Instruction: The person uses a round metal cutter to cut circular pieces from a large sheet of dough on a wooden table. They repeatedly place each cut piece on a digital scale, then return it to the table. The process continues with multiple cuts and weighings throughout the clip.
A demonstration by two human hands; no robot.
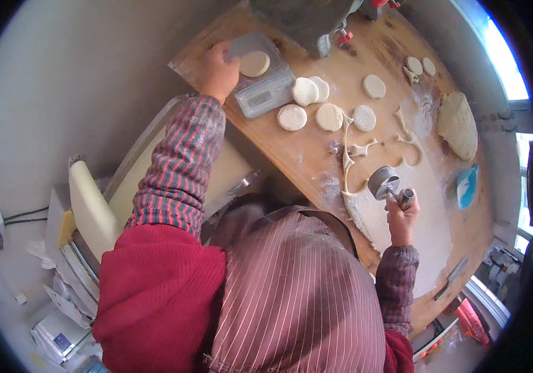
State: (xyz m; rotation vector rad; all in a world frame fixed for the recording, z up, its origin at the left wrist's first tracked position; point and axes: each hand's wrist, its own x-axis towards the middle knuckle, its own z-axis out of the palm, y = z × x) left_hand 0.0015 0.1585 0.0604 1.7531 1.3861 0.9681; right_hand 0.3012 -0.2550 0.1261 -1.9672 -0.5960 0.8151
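My left hand [221,70] is over the left side of a digital kitchen scale [273,91], its thumb beside a round dough disc [254,64] on the steel plate. Nothing shows between its thumb and fingers. My right hand [402,224] grips the handle of a round metal dough cutter [381,182]. That cutter is at the upper edge of a rolled, floured dough sheet [406,242]; whether it touches the dough is unclear. Between scale and sheet lie several cut discs [328,117] and thin dough scraps [361,149].
A large dough lump [457,126] and a blue scraper [467,186] lie along the right side of the wooden table [290,161]. A flat metal blade [451,278] rests near the lower right edge. A dark machine [304,18] stands at the back. More discs [414,65] lie far right.
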